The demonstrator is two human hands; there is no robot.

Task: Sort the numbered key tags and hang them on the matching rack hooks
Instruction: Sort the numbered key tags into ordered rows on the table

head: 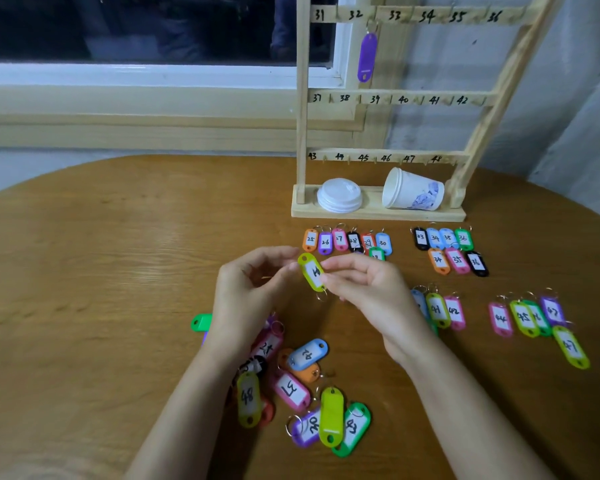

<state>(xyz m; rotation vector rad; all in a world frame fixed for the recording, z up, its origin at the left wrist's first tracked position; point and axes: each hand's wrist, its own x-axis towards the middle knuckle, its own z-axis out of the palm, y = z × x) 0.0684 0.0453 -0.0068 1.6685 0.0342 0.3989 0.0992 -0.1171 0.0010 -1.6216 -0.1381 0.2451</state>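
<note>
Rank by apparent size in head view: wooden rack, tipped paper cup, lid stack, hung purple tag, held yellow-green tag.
1. wooden rack
2. paper cup
3. lid stack
4. purple tag and yellow-green tag: look alike, and the held one is nearer the camera, so no ranking.

A single head-worn wide-angle camera is looking forward and down from above and behind the grip, where the left hand [250, 292] and right hand [368, 289] are pinching a yellow-green tag [313, 271]. The grip is sitting near frame centre, close to the lens, with both forearms entering from the bottom edge. Beyond the grip, to its right, the rack [302, 98] is running out past the top edge. The lens is bowing the far edge of the table [84, 271].
</note>
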